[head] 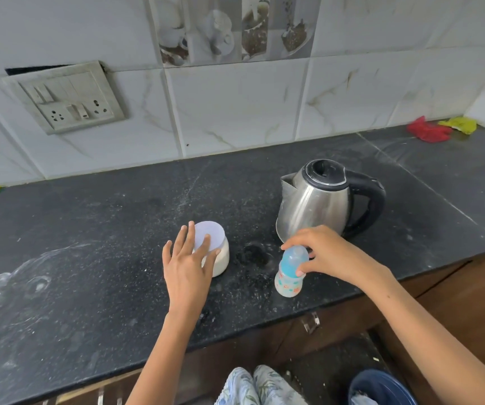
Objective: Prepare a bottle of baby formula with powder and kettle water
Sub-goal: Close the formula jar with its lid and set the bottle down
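At the near edge of the dark counter (pixel 89 258) stands the baby bottle (pixel 289 276), upright, right of the middle. Its lower body is clear with small orange and green prints; I cannot read any writing on it. The contents are hard to make out; the bottom part looks pale. A blue translucent cap covers the top. The right hand (pixel 329 252) has its fingers curled around this cap, thumb on the near side, other fingers on the far side, gripping it.

To the left of the bottle is the powder jar (pixel 220 258), a short round container with white powder visible through its wall and a pale flat lid on top. No label shows on it. The left hand (pixel 187 258) is spread wide and flat, fingers apart, lying against the near left side of the jar and over part of the lid; it hides most of the jar and clasps nothing.

Farther, just behind the right hand, stands the steel kettle (pixel 323 200), lid closed, black handle to the right, spout to the left. What is inside cannot be seen.

At the far right corner lie a red cloth (pixel 428 131) and a yellow cloth (pixel 459 124).
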{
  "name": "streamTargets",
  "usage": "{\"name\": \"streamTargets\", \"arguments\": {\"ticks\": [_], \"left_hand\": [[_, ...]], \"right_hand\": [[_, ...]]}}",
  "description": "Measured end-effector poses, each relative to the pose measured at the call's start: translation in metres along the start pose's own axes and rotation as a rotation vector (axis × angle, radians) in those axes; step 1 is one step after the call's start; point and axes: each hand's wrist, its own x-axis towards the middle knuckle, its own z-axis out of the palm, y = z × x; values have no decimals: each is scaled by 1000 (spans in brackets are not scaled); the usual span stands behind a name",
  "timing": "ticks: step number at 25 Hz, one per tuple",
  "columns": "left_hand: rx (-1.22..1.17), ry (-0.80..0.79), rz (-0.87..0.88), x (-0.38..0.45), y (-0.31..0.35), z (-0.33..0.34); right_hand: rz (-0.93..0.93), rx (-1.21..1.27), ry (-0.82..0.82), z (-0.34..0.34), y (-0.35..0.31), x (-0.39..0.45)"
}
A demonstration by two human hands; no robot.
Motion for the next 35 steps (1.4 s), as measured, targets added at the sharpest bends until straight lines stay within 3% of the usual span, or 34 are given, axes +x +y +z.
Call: {"name": "streamTargets", "arguments": {"ticks": [6,13,22,35], "left_hand": [[130,51,73,0,8,2],[140,99,70,0,13,4],[39,14,52,0,-1,5],[-58,-57,61,-6,-6,1]], "right_hand": [[-45,131,143,11,-6,32],[-112,197,196,15,-23,82],[-127,202,109,1,-19,91],[-152,107,117,3,-16,89]]}}
